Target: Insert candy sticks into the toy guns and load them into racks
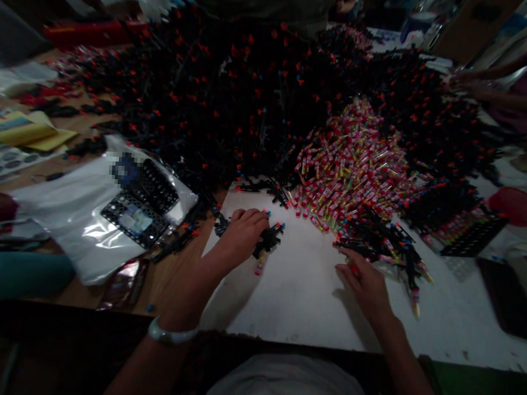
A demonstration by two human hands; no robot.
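My left hand (242,235) is curled over a small cluster of black plastic toy pieces (269,238) with red and blue tips, lying on a white sheet (302,294). My right hand (365,282) rests on the sheet and pinches a small red-tipped piece (354,269) at the edge of a scatter of black pieces (376,239). Just beyond lies a heap of pink-wrapped candy sticks (351,164). A huge mound of black pieces (233,96) fills the table behind.
Clear plastic bags with black grid trays (134,205) lie at left on the wooden table. Sticker sheets (10,143) sit at far left. A black tray of candy (469,232) and a red item (517,205) are at right. Another person's hands (468,81) work at upper right.
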